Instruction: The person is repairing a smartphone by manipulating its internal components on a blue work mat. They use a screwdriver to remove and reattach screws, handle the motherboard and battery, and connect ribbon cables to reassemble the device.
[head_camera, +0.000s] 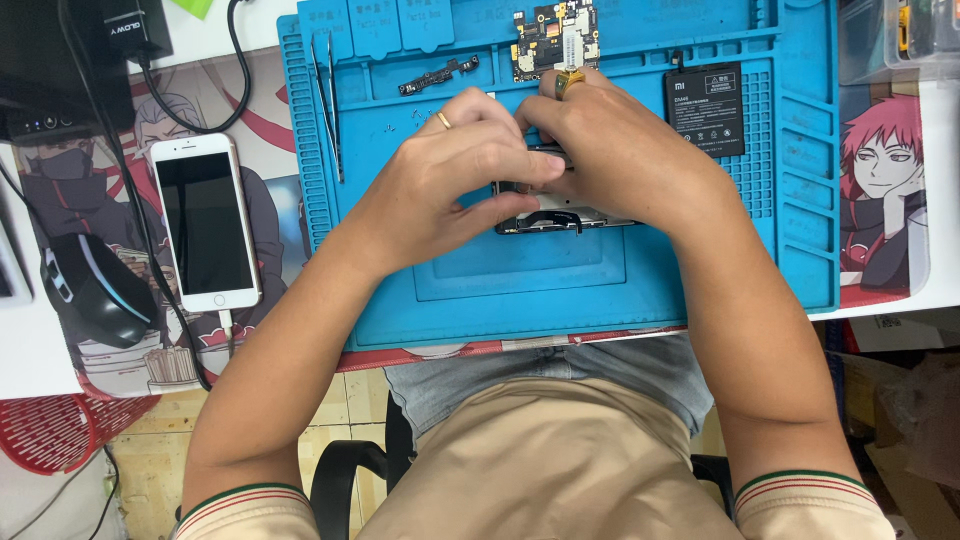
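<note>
- The opened phone body (560, 218) lies flat near the middle of the blue repair mat (600, 290), mostly hidden under both hands; only its lower edge and a dark curved part show.
- The left hand (455, 175) comes in from the left, its fingers (520, 165) curled and pinched down on the top of the device, a ring on one finger.
- The right hand (610, 140) lies over the device from the right, fingers bent tight against those of the left; what the tips pinch is hidden, so I cannot tell whether they have hold of a small part or only of the body itself.
- Just above the hands, a bare circuit board (553, 38) sits in the mat's upper tray, with a small black strip part (437, 75) to its left and tweezers (325, 100) along the left edge.
- A black battery (705, 108) lies right of the hands, close to the right wrist.
- Off the mat, a white phone (205, 222) and a black mouse (88, 290) rest on the surface.
- Risk, as I judge it: both hands press at one spot, so a slip could bend a thin cable or flick a small piece off the mat; a sweep of the right wrist could nudge the battery.
</note>
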